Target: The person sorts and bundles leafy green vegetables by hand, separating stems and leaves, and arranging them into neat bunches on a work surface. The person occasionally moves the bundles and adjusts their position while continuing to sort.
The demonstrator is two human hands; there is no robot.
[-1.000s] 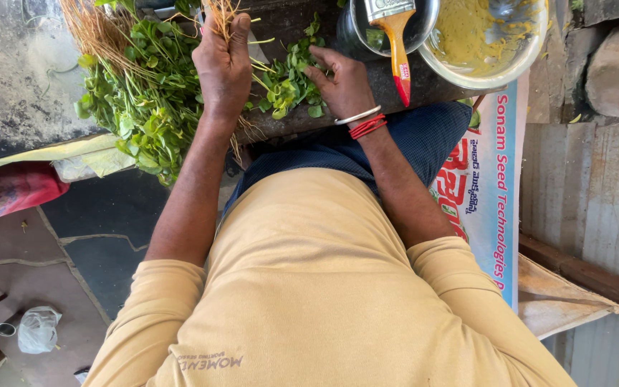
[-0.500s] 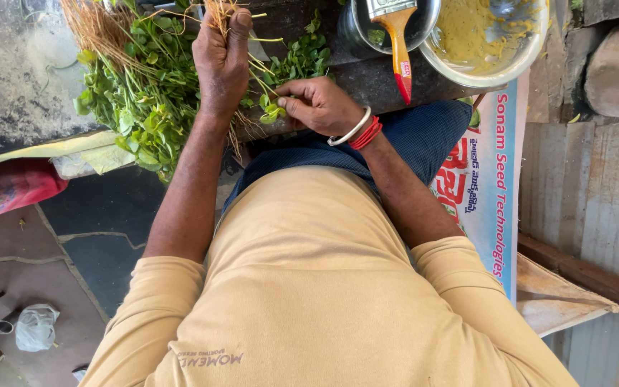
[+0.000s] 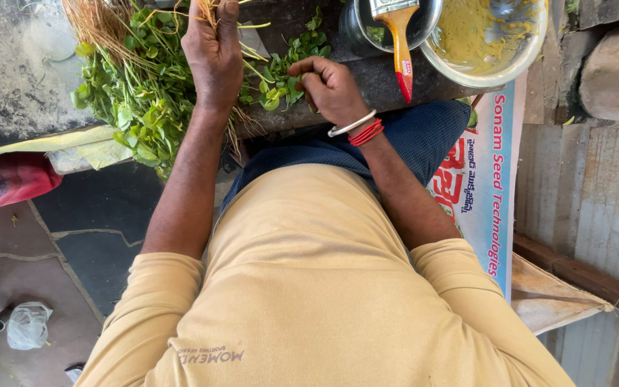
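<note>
Both hands work at the 12 o'clock edge of the view, over a dark stone bench (image 3: 388, 79). At 11 o'clock, the left hand (image 3: 213, 54) is closed in a fist around a bunch of stems (image 3: 209, 8), whose straw-coloured roots stick out past the knuckles and below the wrist. Just beside it, toward 1 o'clock, the right hand (image 3: 331, 86) is curled with fingertips pinched on a sprig of green leaves (image 3: 281, 86); white and red bangles (image 3: 358, 129) ring its wrist. A larger heap of leafy greens (image 3: 134, 100) with pale roots lies at 10 o'clock of the left hand, spilling over the bench's near edge.

At 1 o'clock of the right hand a paintbrush (image 3: 399, 36) with an orange handle and red tip rests across a dark steel pot (image 3: 356, 29). Touching that pot at 2 o'clock is a metal bowl (image 3: 492, 43) smeared with yellow paste. A printed banner (image 3: 485, 186) hangs below the bowl at 3 o'clock. On the paved floor (image 3: 102, 208) at 8 o'clock lies a crumpled plastic bag (image 3: 26, 324).
</note>
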